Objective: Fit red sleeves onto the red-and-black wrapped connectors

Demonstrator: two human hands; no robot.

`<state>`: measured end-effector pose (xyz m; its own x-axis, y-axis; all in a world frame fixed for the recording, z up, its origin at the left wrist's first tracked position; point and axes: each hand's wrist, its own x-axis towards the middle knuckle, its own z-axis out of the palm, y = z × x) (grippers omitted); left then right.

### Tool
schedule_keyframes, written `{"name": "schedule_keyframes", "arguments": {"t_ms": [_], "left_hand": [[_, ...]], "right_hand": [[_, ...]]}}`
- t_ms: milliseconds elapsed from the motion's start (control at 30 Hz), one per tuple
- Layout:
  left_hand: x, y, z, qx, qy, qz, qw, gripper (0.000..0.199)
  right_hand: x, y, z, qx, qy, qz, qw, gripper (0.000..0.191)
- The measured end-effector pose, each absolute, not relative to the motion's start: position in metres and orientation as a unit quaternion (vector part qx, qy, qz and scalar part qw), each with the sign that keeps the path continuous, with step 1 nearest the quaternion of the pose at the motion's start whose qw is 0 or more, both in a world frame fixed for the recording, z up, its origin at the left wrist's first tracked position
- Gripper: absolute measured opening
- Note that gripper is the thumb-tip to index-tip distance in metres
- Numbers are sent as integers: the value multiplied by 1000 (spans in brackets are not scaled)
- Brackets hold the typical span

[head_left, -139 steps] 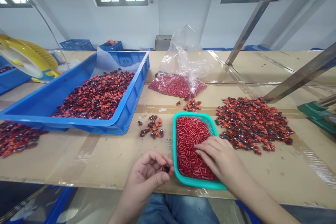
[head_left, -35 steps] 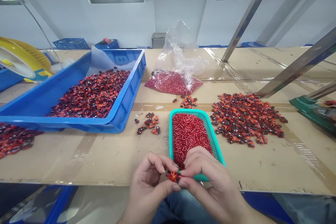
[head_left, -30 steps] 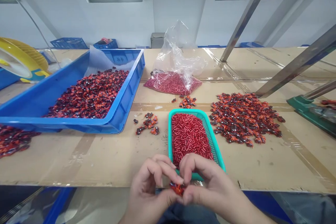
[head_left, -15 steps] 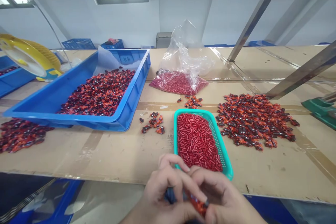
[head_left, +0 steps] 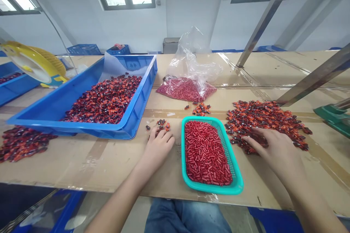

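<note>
My left hand [head_left: 158, 149] rests over a few small orange-and-black plastic pieces [head_left: 163, 123] left of the green basket. Its fingers are bent and somewhat apart; their tips partly cover the pieces. On the other side, my right hand [head_left: 280, 149] reaches into the near edge of a large pile of orange-and-black pieces [head_left: 262, 114]. Thumb and fingers are apart there, with some fingertips hidden among the pieces. Between both hands stands the green basket [head_left: 213, 189], filled with short red tubes [head_left: 205, 149].
A large blue tray [head_left: 93, 129] of similar pieces stands at the left, with another pile [head_left: 24, 143] beside it. Behind the basket lie a clear bag [head_left: 188, 87] of red tubes and a small cluster [head_left: 201, 109]. Metal posts [head_left: 308, 83] rise at right; a yellow fan [head_left: 35, 63] stands left.
Both hands were together at the table's front edge, holding an orange-and-black piece. They have separated: the left went to the small cluster, the right to the large pile.
</note>
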<state>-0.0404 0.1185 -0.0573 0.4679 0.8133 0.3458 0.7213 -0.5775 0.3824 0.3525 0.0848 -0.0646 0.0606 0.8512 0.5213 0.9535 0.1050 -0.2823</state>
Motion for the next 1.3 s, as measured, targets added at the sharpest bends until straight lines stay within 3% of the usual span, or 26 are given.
{"name": "schedule_keyframes", "arguments": {"t_ms": [233, 467, 533, 633, 800, 900, 1067, 1300], "left_hand": [[-42, 107, -47, 793, 448, 365, 191, 26], [-32, 61, -27, 632, 452, 485, 401, 11], [-29, 52, -24, 588, 448, 498, 454, 10], [-26, 45, -20, 524, 438, 510, 524, 25], [-22, 38, -15, 361, 383, 530, 665, 35], [-18, 31, -14, 352, 378, 547, 658, 32], [-5, 14, -13, 390, 391, 553, 624, 30], [12, -2, -5, 339, 419, 584, 606, 38]], "right_hand": [[279, 62, -49, -511, -814, -65, 269, 34], [240, 65, -52, -499, -841, -84, 191, 13], [239, 67, -53, -502, -840, -83, 186, 17], [240, 68, -54, -504, -838, -80, 191, 23], [238, 62, -41, -497, -829, -54, 251, 23], [229, 50, -20, -474, -817, 30, 327, 20], [202, 24, 9, -409, -702, 298, 501, 14], [185, 11, 8, -320, -680, 320, 577, 42]]}}
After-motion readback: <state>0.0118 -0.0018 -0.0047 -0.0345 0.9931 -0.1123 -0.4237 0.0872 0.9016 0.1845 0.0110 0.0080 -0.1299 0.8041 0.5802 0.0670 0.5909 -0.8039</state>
